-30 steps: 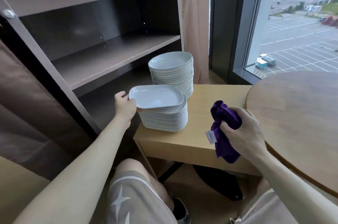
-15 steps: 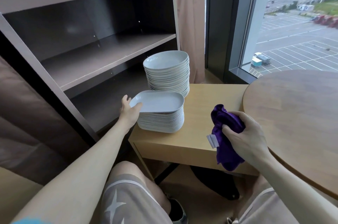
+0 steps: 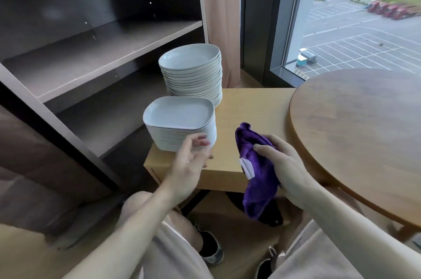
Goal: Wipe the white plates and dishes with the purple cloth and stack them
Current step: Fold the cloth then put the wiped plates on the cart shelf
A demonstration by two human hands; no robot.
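Since half a second ago, the left hand (image 3: 190,162) has come off the left rim of the top square dish and now hangs in front of the stack of square dishes (image 3: 180,117). Its fingers are loosely spread and hold nothing. The fingertips are blurred and overlap the lower front of the stack, so I cannot tell whether they touch it. The top dish, which sat slightly askew before, now lies level and lined up with those beneath it.

The right hand (image 3: 287,171) grips the purple cloth (image 3: 257,187) as it did earlier, with fingers and thumb curled round the bunched middle. One end of the cloth pokes up above the hand and the other hangs below the table edge (a small white label (image 3: 247,167) shows on its left side). The cloth is just right of the square stack, apart from it.

Both stacks stand on the small light wooden table (image 3: 250,105). The taller stack of round plates (image 3: 190,60) is behind the square one and just beside it. A round brown table (image 3: 364,132) stands to the right. A dark shelf unit (image 3: 102,55) stands to the left of the small table. Behind are a curtain (image 3: 223,16) and a window (image 3: 364,34) looking onto a car park. The person's knees and dark shoes (image 3: 211,249) show at the bottom.
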